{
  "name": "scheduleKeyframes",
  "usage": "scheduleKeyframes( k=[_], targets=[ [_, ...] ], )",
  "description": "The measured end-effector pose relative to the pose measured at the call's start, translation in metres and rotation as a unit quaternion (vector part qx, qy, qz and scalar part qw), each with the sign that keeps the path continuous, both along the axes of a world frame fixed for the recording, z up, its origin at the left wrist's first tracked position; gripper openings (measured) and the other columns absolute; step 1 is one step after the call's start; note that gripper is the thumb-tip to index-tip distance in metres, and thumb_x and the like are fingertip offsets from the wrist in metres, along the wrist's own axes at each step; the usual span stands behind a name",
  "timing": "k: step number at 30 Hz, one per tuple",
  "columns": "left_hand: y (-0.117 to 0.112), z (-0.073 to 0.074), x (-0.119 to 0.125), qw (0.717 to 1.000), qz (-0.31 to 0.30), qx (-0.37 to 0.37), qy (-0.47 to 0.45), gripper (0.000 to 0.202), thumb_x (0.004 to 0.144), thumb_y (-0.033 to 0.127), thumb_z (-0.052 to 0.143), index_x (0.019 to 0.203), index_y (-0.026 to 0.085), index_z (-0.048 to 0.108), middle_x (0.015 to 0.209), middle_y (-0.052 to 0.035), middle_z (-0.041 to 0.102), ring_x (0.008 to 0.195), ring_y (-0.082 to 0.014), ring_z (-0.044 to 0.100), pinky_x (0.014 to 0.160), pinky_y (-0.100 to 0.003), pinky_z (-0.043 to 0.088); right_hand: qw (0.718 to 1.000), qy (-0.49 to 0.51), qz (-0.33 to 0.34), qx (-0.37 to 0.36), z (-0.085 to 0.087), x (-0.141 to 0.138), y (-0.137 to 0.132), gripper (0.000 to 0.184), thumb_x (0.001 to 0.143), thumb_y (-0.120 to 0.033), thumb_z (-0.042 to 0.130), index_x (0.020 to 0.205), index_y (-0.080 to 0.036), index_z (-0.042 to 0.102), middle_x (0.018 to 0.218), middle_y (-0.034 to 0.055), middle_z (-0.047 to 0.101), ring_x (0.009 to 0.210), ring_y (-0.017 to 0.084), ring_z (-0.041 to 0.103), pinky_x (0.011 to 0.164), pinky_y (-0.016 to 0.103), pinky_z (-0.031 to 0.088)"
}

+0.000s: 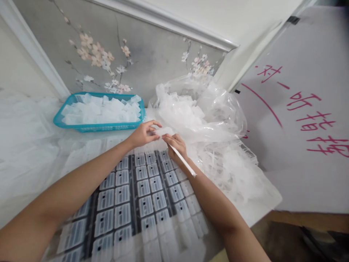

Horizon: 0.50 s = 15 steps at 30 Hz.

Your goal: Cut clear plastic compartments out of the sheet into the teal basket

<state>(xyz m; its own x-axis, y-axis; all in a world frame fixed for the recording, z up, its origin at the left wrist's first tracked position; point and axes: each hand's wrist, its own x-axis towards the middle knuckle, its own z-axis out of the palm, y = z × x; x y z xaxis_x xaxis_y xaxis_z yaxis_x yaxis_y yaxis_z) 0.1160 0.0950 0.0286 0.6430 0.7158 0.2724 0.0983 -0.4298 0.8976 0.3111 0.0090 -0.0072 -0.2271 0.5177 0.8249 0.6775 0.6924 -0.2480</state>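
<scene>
My left hand (144, 134) is closed with thumb and fingers at the edge of a small translucent plastic piece (165, 131). Close beside it, my right hand (176, 146) has its fingers curled around a thin white stick (183, 161), which slants down toward the wrist. The right fingertips also meet the plastic piece, though their exact grip on it is hidden. Below both hands lie rows of clear rectangular plastic pieces (145, 206) on dark strips, many with a small black dot.
A blue basket (109, 126) full of small frosted plastic pieces stands at the back left. Behind my right hand, a clear plastic bag (226, 109) holds more of them. Loose plastic film or scraps (231, 174) lie at right, near a whiteboard (297, 174) with red writing.
</scene>
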Motion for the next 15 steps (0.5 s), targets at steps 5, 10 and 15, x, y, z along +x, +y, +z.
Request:
scheduleKeyframes(
  k=[5, 10, 15],
  targets=[
    [0.005, -0.005, 0.0, 0.999, 0.002, 0.028, 0.022, 0.047, 0.07, 0.021, 0.068, 0.116, 0.015, 0.06, 0.075, 0.0004, 0.062, 0.066, -0.013, 0.058, 0.062, -0.022, 0.042, 0.995, 0.094, -0.039, 0.006, 0.005, -0.001, -0.001, 0.026, 0.098, -0.02, 0.046, 0.117, -0.027, 0.063, 0.106, 0.0047, 0.073, 0.079, 0.019, 0.064, 0.072, 0.034, 0.055],
    [0.01, -0.007, 0.005, 0.993, 0.017, -0.111, 0.023, 0.053, 0.077, 0.043, 0.069, 0.119, 0.011, 0.062, 0.063, 0.0012, 0.057, 0.055, -0.0123, 0.051, 0.05, -0.022, 0.036, 0.99, 0.133, -0.051, -0.013, 0.008, 0.004, 0.002, 0.021, 0.096, -0.024, 0.052, 0.111, -0.023, 0.066, 0.099, 0.0072, 0.074, 0.086, 0.021, 0.066, 0.079, 0.038, 0.056],
    [0.012, -0.006, 0.006, 0.991, -0.039, -0.125, 0.042, 0.038, 0.077, 0.05, 0.068, 0.073, 0.013, 0.067, 0.06, 0.0005, 0.055, 0.053, -0.0106, 0.048, 0.05, -0.022, 0.034, 0.987, 0.156, -0.028, -0.015, 0.008, 0.005, 0.003, 0.019, 0.094, -0.024, 0.054, 0.108, -0.023, 0.067, 0.104, 0.0085, 0.074, 0.094, 0.022, 0.068, 0.084, 0.04, 0.057]
  ],
)
